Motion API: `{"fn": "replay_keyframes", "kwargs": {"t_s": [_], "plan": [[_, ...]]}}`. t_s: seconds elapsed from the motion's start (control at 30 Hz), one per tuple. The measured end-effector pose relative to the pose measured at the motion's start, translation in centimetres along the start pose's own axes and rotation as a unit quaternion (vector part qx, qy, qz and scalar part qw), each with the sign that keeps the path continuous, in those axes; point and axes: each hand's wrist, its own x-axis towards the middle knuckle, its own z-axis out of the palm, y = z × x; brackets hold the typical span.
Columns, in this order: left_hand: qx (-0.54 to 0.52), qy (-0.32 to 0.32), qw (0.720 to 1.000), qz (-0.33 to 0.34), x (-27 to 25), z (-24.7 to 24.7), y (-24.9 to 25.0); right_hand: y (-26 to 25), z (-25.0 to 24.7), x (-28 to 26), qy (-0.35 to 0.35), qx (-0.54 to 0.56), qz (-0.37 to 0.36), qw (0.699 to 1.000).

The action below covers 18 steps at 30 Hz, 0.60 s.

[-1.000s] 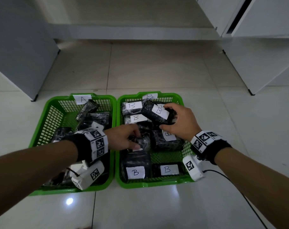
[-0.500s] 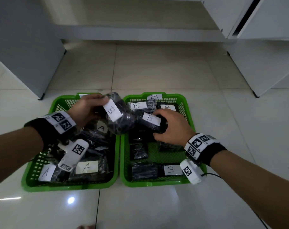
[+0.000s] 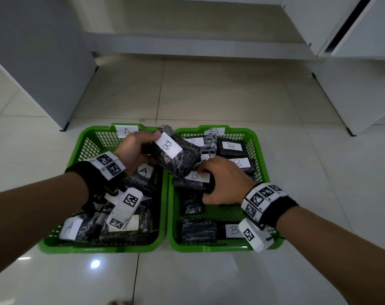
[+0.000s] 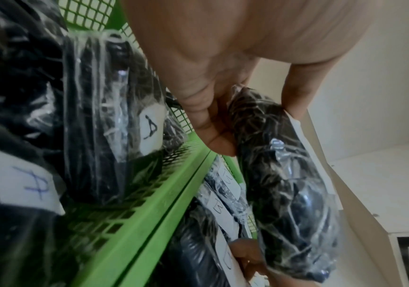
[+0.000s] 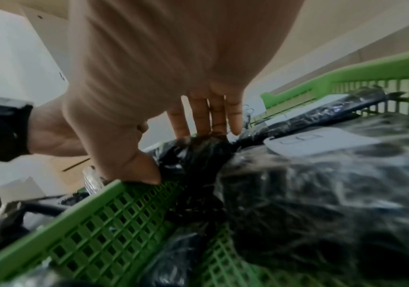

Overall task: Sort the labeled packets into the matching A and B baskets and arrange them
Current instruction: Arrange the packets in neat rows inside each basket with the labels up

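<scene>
Two green baskets sit side by side on the floor, basket A [image 3: 99, 247] on the left and basket B [image 3: 209, 248] on the right. Both hold black plastic-wrapped packets with white letter labels. My left hand [image 3: 151, 145] grips a black packet labelled B [image 3: 178, 159] in the air over the wall between the baskets; the left wrist view shows the hand [image 4: 255, 120] pinching that packet [image 4: 284, 194] at its top end. My right hand [image 3: 205, 183] holds another B packet [image 3: 194, 176] lying inside basket B, thumb on its near side and fingers on its far side [image 5: 198, 155].
Basket A holds several A packets [image 3: 144, 171], basket B several B packets [image 3: 231, 146]. A patch of basket B's green floor [image 3: 222, 213] shows by my right wrist. White cabinets [image 3: 33, 62] stand left and right, with glossy tile floor all round.
My left hand has lifted a B packet out of basket B and now holds it over the dividing wall, a little further right. My right hand has brought its B packet lower and nearer.
</scene>
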Motion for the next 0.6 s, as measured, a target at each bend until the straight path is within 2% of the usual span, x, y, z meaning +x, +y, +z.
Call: {"fn": "replay_keyframes", "kwargs": {"t_s": [0.17,0.27,0.4,0.5,0.6], "plan": [[-0.059,0.033,0.998,-0.013,0.5,0.6,-0.2,0.9,-0.4,-0.9,0.104,0.041,-0.046,0.993],[-0.079,0.047,0.996,-0.019,0.9,0.4,-0.2,1.2,-1.2,-0.7,0.070,0.000,-0.058,0.996],[-0.082,0.037,0.996,-0.027,1.0,0.2,-0.3,0.8,0.2,-0.7,0.040,0.049,-0.051,0.997],[-0.070,0.029,0.997,-0.019,0.9,0.4,-0.6,1.4,-0.4,-1.0,0.068,0.088,-0.022,0.994],[-0.042,0.039,0.998,-0.011,1.1,0.3,-0.9,3.1,-2.6,-2.2,0.131,0.106,0.036,0.985]]}}
